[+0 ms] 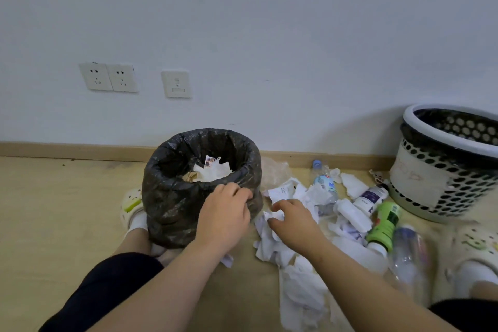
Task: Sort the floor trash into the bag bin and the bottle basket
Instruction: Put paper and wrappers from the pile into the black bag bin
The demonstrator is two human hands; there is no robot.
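The bag bin (172, 197), lined with a black plastic bag, stands on the floor near the wall with white paper scraps inside. My left hand (223, 213) grips the near right edge of its black liner. My right hand (292, 221) closes its fingers on a crumpled white paper (275, 217) at the top of the paper pile (296, 277). The bottle basket (442, 167), white and perforated with a black liner, stands at the far right. Bottles lie between pile and basket: a green one (384, 224), a white one with a purple label (370, 197), a clear one (409, 253).
A clear water bottle with a blue cap (323, 180) lies by the skirting board. My feet in cream clogs rest left of the bin (132, 205) and at the right (474, 245). Wall sockets (107, 77) sit above the floor.
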